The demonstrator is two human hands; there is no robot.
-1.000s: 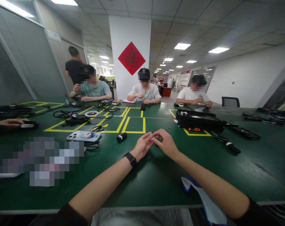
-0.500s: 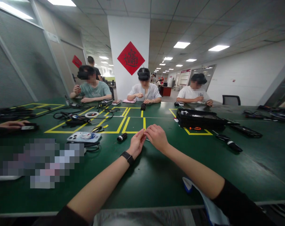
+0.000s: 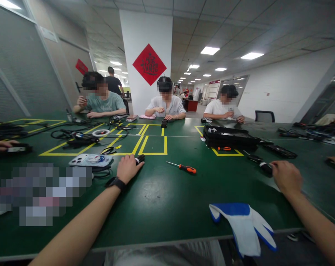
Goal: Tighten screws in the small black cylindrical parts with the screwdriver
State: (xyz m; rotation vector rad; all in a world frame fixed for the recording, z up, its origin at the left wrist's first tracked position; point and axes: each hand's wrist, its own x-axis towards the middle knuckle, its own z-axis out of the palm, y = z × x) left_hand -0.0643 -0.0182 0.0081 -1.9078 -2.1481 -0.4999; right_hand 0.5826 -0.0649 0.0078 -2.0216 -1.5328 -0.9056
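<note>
Resting palm-down on the green worktop (image 3: pixel 167 199), the left hand (image 3: pixel 127 168) curls loosely over one end of a short black cylinder (image 3: pixel 140 159); whether it actually grips is unclear. The right hand (image 3: pixel 286 177), spread far to the side, closes on a second black cylindrical piece with a pale band (image 3: pixel 266 167), mostly hidden behind the knuckles. Between them an orange-handled screwdriver (image 3: pixel 184 167) lies free. A blue-and-white glove (image 3: pixel 243 225) overhangs the near edge.

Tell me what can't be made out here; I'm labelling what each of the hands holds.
- Head view: left hand covers most of a small black cylinder; grip unclear.
- Right hand hides the end of a black tool.
- Pixelated patch masks the table at left.
</note>
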